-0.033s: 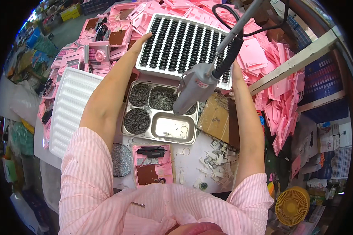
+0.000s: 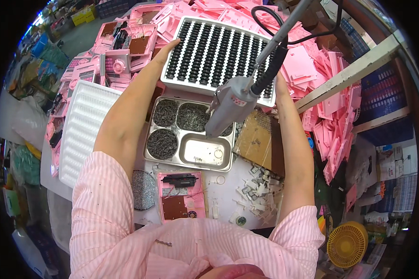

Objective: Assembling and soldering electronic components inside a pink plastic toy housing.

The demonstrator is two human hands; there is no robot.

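Note:
A white plastic tray (image 2: 186, 87) filled with rows of small black round parts is held at its two sides, at the far side of the table. My left hand (image 2: 173, 45) is closed on its left edge, with most of the fingers hidden beneath or behind it. On the opposite edge, my right hand (image 2: 280, 87) grips the tray, partly hidden by its rim. In front of the tray's right half hangs a grey corded power tool (image 2: 230, 106). Nearer me lies a metal compartment tray (image 2: 204, 151) with small dark screws in several of its hollows.
Pink plastic casings (image 2: 118, 65) and panels (image 2: 302, 63) are heaped around the far side. An empty-looking white tray (image 2: 86, 132) leans at left. Nearer lie a pink casing (image 2: 181, 211), a round dish of silvery bits (image 2: 143, 189), a cardboard box (image 2: 258, 139) and loose white parts (image 2: 260, 193).

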